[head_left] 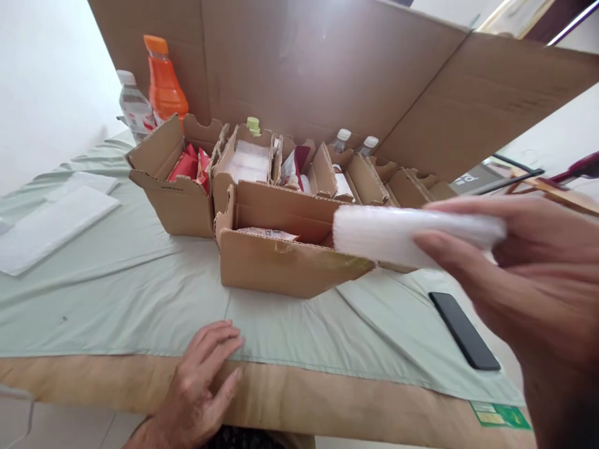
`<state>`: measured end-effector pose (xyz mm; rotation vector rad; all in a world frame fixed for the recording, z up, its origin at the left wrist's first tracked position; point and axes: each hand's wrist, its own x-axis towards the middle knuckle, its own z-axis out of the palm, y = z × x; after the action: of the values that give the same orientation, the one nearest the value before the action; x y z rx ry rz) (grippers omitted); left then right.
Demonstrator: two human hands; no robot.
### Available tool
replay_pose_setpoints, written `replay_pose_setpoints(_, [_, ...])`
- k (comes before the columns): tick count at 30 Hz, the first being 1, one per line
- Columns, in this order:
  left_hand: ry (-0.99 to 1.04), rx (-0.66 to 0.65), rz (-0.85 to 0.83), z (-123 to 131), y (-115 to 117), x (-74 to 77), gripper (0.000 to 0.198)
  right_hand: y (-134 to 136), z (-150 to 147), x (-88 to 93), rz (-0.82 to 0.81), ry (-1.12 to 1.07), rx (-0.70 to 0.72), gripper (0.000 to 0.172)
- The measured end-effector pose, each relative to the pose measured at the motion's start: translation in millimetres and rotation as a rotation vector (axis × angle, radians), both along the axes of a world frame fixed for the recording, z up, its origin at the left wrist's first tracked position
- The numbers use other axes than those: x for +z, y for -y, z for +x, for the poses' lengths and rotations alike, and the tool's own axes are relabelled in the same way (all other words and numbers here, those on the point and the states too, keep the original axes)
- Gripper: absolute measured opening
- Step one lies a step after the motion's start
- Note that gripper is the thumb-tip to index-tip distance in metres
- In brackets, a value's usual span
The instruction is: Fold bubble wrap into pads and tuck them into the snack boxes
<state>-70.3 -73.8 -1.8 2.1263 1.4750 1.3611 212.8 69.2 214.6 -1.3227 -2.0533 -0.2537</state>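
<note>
My right hand (510,268) is closed on a white, bubble-wrapped packet (384,234), raised at the right in front of the cardboard boxes. The packet looks flat and slightly blurred; what it contains, if anything, is hidden. It covers the right part of a long, open cardboard box (281,268), where a printed packet (269,234) lies inside. At the table's front edge, my left hand (201,380) rests on the cloth with fingers stretched out, holding nothing.
Behind stands a row of cardboard bins (187,206) holding red packets (189,165) and other goods. An orange bottle (166,87) and a clear bottle (135,106) stand at back left. White flat sheets (60,224) lie left; a black phone (463,330) lies right. A cardboard panel (299,68) rises behind.
</note>
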Motion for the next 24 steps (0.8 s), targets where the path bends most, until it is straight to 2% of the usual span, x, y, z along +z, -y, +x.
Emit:
replay_pose_setpoints(4, [-0.055, -0.032, 0.029, 1.9, 1.1, -20.3, 0.035, -44.3, -29.6, 11.2, -0.078, 0.185, 0.159, 0.02])
replay_pose_setpoints(7, [-0.015, 0.032, 0.023, 3.5, 2.4, -28.5, 0.035, -60.4, -49.6, 9.3, -0.123, 0.381, 0.125, 0.01])
replay_pose_setpoints(10, [-0.01, 0.079, 0.01, 6.8, 2.1, -32.7, 0.037, -71.0, -62.7, -2.7, -0.207, 0.636, 0.062, 0.011])
replay_pose_setpoints(13, [-0.015, 0.075, 0.019, 9.1, 0.7, -35.5, 0.035, -82.7, -71.0, -20.8, -0.35, 0.807, 0.085, 0.017])
replay_pose_setpoints(19, [0.001, 0.044, -0.004, 8.5, 0.5, -36.5, 0.034, -100.1, -81.0, -45.4, -0.657, 0.914, 0.227, 0.016])
replay_pose_setpoints(24, [0.027, 0.034, -0.01, 10.3, -0.5, -31.1, 0.034, -108.2, -81.4, -60.6, -0.635, 0.908, 0.295, 0.018])
